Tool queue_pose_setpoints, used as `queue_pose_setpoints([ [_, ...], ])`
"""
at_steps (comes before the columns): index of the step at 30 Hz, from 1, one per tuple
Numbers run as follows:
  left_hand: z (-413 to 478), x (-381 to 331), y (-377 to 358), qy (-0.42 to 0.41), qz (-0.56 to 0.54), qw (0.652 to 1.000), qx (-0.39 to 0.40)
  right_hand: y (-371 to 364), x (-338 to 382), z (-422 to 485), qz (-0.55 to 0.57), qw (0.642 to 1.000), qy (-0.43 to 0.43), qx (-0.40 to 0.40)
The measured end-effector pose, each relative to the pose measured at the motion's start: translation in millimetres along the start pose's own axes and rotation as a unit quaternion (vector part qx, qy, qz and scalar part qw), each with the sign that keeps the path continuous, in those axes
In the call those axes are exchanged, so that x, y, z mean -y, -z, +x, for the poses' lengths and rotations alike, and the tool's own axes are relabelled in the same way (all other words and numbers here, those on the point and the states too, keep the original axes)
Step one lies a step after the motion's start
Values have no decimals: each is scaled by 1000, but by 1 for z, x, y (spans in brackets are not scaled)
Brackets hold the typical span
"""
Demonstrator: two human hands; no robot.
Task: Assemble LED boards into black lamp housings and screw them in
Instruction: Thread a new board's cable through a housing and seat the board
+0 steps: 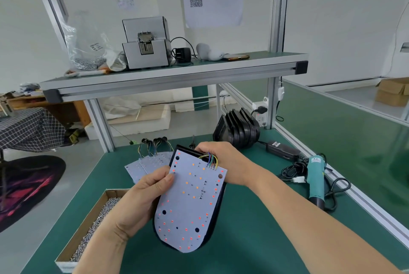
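Seating step, held above the green desk (254, 240). Nearest, at lower left, an open cardboard box (81, 227) holds loose screws (104, 214). The left hand (141, 198) pinches the left edge of the white LED board (190, 203), thumb on top and fingers curled underneath. The board lies tilted on the black lamp housing (187, 150) and is not yet dropped in flush. The right hand (225, 163) wraps its fingers round the housing's far end, beside the coloured lead wires (211, 159). To seat it well, the wires probably need tucking clear of the rim and the board holes lined up with the housing's bosses before pressing it flat. Beyond lie spare LED boards (143, 166), a stack of empty housings (239, 129) and, to the right, a teal electric screwdriver (315, 176), untouched.
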State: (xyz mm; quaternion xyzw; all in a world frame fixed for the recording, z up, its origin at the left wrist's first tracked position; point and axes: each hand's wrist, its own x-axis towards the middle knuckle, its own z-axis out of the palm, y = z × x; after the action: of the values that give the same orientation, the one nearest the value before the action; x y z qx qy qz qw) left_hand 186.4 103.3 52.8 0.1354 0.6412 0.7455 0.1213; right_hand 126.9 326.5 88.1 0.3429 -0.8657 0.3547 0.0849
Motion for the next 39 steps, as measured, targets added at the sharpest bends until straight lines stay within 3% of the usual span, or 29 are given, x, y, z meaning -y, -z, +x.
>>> queue_pose_setpoints([
  [11, -3, 1, -12, -21, 69, 997, 2, -5, -7, 2, -12, 1000, -5, -8],
  [22, -3, 10, -9, -8, 21, 1000, 16, -5, -5, 11, -35, 998, -43, 21],
  [25, -4, 11, -12, -14, 40, 999, 18, -1, -6, 6, 91, 982, -98, 131],
  [28, -4, 7, -15, -12, 76, 997, 23, 2, -7, -7, 251, 934, -153, 203],
  [33, -6, 0, -11, 5, 71, 997, 27, -7, -18, -11, 218, 955, -91, 179],
  [39, -6, 0, -11, 2, 62, 998, 22, -20, -20, -1, 168, 971, -129, 115],
])
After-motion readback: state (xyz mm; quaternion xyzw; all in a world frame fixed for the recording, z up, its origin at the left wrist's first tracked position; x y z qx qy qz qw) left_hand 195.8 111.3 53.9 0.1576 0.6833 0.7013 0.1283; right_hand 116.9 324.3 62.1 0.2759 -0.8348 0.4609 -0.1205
